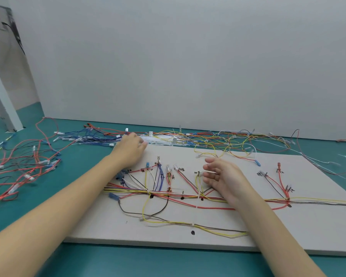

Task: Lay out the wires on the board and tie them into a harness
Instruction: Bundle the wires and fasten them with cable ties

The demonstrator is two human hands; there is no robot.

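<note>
A white board (268, 222) lies flat on a green table (48, 140). Many wires (168, 193) run across the board in one long bunch from 9 o'clock to 3 o'clock. Short ends fan up from the bunch toward 12 o'clock, next to small black marks. A yellow wire (188, 223) and a brown wire (218, 228) loop loose near the 6 o'clock edge.

The left hand (131, 148) reaches to the far edge of the board, at about 11 o'clock. Its fingers curl down by a pile of white ties (160, 139). I cannot tell if it holds one.

The right hand (221, 175) hovers over the middle of the board, just above the bunch. Its fingers are loose and a bit spread. It holds nothing.

More loose wires lie off the board. A red pile (24, 162) sits at 9 o'clock. A blue pile (88, 135) sits at 11 o'clock. A yellow pile (238, 142) sits at 1 o'clock, along a white wall (188, 56).
</note>
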